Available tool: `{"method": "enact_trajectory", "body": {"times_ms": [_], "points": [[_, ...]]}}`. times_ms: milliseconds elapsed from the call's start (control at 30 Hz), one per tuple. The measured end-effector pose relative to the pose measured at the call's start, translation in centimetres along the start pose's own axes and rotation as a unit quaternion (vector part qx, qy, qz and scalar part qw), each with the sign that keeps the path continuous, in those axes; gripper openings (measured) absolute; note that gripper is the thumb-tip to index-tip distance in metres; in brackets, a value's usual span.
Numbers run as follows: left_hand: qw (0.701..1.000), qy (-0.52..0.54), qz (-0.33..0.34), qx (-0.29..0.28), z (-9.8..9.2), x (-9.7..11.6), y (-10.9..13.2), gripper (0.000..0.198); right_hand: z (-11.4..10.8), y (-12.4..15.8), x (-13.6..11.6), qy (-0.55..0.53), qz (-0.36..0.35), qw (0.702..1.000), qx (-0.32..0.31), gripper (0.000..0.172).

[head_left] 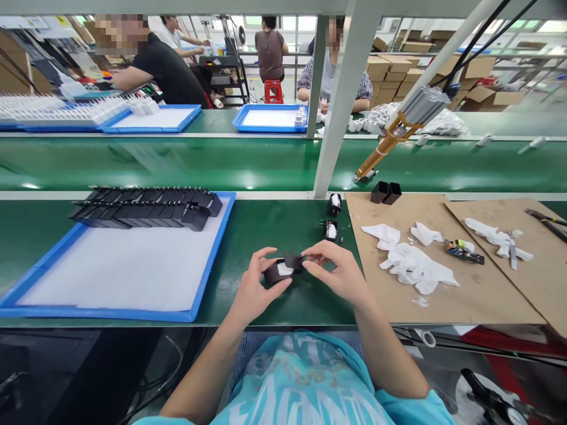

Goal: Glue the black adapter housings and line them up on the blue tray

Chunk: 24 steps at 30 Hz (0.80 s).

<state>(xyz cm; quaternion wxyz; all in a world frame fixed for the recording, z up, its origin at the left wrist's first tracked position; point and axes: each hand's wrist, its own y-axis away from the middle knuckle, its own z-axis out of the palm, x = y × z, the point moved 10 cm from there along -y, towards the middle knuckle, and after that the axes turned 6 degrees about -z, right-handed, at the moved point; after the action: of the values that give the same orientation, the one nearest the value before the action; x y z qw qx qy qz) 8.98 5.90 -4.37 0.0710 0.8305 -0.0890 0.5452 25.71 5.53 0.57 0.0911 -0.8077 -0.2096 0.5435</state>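
My left hand (254,286) grips a small dark housing (278,273) with a white part showing inside it, held just above the green bench. My right hand (334,271) pinches a flat dark cover piece (293,260) at the housing's top edge. Both hands meet in front of my body. Two more small black-and-white units (331,230) (335,203) lie on the bench just beyond my hands. To the left stands a blue tray (208,265) with a white liner, and two rows of black housings (146,206) line its far edge.
Brown cardboard sheets (478,283) on the right carry white scraps (411,265), a small circuit piece (463,251) and two black shells (386,192). A hanging yellow screwdriver (381,154) points down by a grey post (339,118). Other people work across the green conveyor (177,162).
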Motion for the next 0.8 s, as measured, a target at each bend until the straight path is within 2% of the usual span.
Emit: {"method": "enact_trajectory", "body": {"times_ms": [133,267,400,567,633,700,800], "points": [[0.985,0.148,-0.051,-0.078,1.0,-1.5,-0.2,0.043,0.1,0.0,0.8,-0.083,0.016,0.996,-0.042,0.014],[0.952,0.256,-0.084,-0.148,2.3,-2.4,0.1,0.052,0.7,-0.1,1.1,-0.160,-0.002,0.986,-0.055,0.012],[0.932,0.295,-0.081,-0.193,3.4,-1.7,0.7,0.055,1.3,-0.4,1.3,-0.207,-0.024,0.978,-0.029,0.011],[0.935,0.296,-0.077,-0.178,3.9,-1.2,0.8,0.081,2.0,-0.6,0.3,-0.141,-0.067,0.988,-0.022,0.013],[0.942,0.284,-0.089,-0.155,3.9,-1.8,0.7,0.081,1.5,-0.4,0.0,-0.083,-0.075,0.994,-0.021,0.021],[0.951,0.267,-0.098,-0.119,3.6,-2.8,0.4,0.072,0.0,-0.2,0.4,-0.036,-0.065,0.997,0.008,0.030],[0.971,0.207,-0.080,-0.090,2.9,-3.6,-0.2,0.060,-4.3,-0.2,1.8,-0.030,-0.036,0.991,0.128,0.035]]}}
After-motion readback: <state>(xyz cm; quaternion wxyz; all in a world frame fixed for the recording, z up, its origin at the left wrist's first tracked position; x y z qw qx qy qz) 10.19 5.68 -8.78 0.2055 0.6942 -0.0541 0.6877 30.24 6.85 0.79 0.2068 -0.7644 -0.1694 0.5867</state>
